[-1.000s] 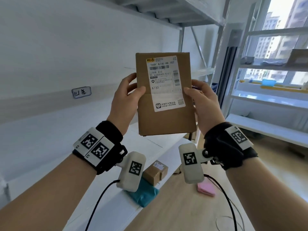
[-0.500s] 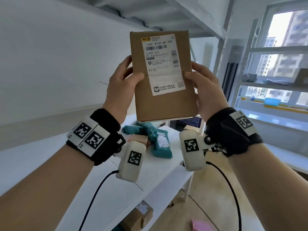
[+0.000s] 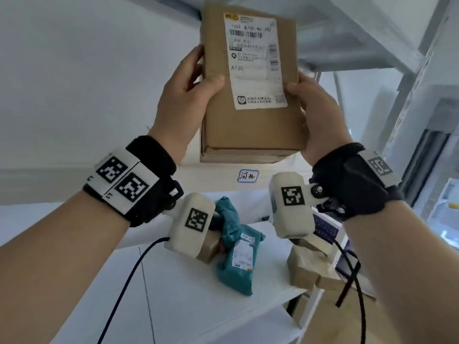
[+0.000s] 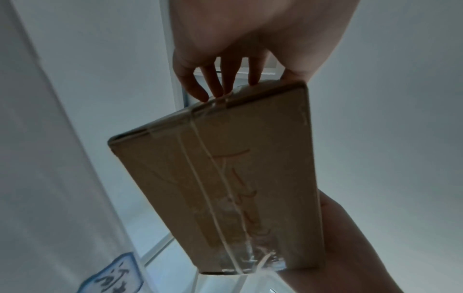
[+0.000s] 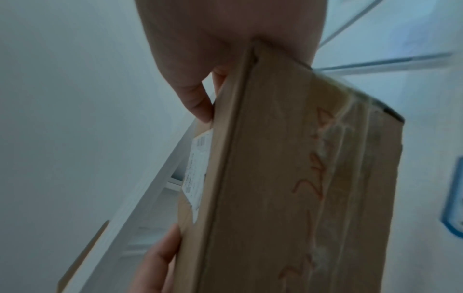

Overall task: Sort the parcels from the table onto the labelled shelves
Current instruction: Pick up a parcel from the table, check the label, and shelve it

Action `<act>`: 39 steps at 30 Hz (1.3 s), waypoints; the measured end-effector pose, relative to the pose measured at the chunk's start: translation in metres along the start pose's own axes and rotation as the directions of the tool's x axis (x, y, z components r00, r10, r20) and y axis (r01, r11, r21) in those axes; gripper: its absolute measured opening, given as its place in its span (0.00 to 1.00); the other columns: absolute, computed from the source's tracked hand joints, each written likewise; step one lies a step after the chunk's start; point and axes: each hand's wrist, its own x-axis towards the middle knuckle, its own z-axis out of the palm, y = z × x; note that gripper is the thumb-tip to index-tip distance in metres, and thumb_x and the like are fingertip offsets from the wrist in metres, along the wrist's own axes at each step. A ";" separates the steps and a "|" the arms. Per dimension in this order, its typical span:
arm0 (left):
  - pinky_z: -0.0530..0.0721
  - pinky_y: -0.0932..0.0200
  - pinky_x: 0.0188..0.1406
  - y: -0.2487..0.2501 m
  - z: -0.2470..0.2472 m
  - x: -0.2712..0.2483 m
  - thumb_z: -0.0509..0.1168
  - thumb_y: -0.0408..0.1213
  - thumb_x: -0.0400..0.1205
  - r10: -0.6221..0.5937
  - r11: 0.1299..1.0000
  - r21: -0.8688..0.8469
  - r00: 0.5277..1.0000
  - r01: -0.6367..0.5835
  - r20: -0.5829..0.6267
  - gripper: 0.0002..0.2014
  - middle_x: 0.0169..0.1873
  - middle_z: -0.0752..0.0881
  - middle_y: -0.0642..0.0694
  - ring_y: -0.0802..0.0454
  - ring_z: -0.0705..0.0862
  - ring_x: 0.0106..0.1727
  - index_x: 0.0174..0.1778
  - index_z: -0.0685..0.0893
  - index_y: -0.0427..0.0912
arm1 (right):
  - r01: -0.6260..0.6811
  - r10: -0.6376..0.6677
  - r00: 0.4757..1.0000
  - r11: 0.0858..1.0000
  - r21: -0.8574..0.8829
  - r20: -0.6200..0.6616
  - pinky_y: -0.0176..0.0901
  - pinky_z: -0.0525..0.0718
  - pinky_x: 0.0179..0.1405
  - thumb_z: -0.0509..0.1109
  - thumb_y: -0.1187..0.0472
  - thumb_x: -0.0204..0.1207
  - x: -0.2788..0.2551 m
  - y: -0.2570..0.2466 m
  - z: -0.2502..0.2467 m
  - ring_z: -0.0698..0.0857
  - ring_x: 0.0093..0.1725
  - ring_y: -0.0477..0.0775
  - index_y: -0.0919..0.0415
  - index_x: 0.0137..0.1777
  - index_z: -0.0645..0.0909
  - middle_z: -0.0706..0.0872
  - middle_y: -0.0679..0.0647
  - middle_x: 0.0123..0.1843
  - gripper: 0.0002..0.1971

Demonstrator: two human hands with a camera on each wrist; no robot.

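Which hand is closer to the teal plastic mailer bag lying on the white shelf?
Left. The left hand grips the brown cardboard parcel above the teal plastic mailer bag, slightly to its left; the right hand grips the parcel's other edge, further right.

Two hands (image 3: 188,100) (image 3: 320,112) — four parcels (image 3: 250,78) (image 3: 236,254) (image 3: 305,266) (image 3: 211,247).

Both arms reach up toward the top middle of the frame. The left hand (image 3: 185,95) and right hand (image 3: 320,112) each grip with thumbs in front.
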 end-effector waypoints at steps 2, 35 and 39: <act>0.84 0.69 0.46 -0.001 0.018 0.009 0.61 0.37 0.83 -0.008 0.999 0.045 1.000 0.009 -0.024 0.22 0.62 0.88 0.55 0.65 0.88 0.56 0.75 0.76 0.51 | 0.006 -0.004 0.999 0.999 -0.037 0.047 0.42 0.87 0.45 0.65 0.62 0.74 0.025 0.001 -0.012 0.88 0.48 0.44 0.51 0.69 0.80 0.91 0.50 0.59 0.22; 0.76 0.42 0.72 -0.058 0.057 0.069 0.51 0.66 0.75 -0.406 0.708 0.495 0.864 0.503 -0.296 0.27 0.46 0.78 0.41 0.47 0.80 0.49 0.48 0.75 0.43 | -0.397 0.409 0.834 0.911 -0.112 0.370 0.50 0.83 0.50 0.70 0.53 0.72 0.121 0.078 -0.025 0.84 0.39 0.55 0.57 0.46 0.82 0.85 0.54 0.40 0.09; 0.77 0.41 0.71 -0.063 0.053 0.073 0.50 0.66 0.77 -0.410 0.686 0.517 0.859 0.513 -0.308 0.28 0.45 0.77 0.41 0.46 0.79 0.49 0.49 0.75 0.42 | -0.379 0.404 0.842 0.915 -0.141 0.358 0.55 0.83 0.63 0.69 0.51 0.72 0.120 0.080 -0.023 0.83 0.47 0.57 0.59 0.59 0.84 0.85 0.56 0.49 0.19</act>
